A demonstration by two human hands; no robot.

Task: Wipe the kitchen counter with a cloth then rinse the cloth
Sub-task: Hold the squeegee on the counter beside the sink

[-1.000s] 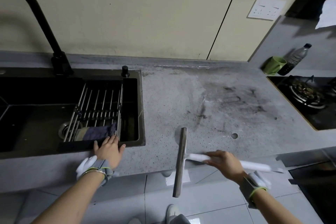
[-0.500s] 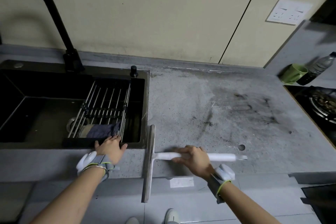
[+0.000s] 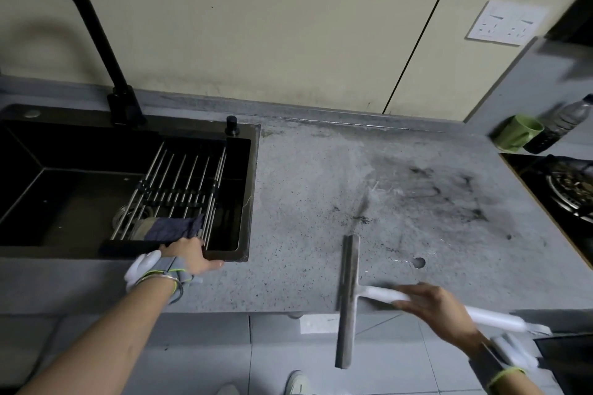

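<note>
Right hand (image 3: 439,311), lower right of frame: fingers wrapped round the white handle of a squeegee (image 3: 348,301), blade standing across the front edge of the desk (image 3: 305,202), its lower end hanging past the edge. Half a second ago the blade sat hard by the sink; it is now back toward the middle, so one stroke looks finished and another lined up.

Left hand (image 3: 189,255), lower left-centre: fingers loosely curved over the front rim of the sink (image 3: 253,189), gripping nothing, same spot as before.

Cloth (image 3: 175,229): dark blue, on the rack (image 3: 179,189) over the sink, just above the left hand, untouched.

Dark smears remain upper right; wiping unfinished, rinse not begun.
</note>
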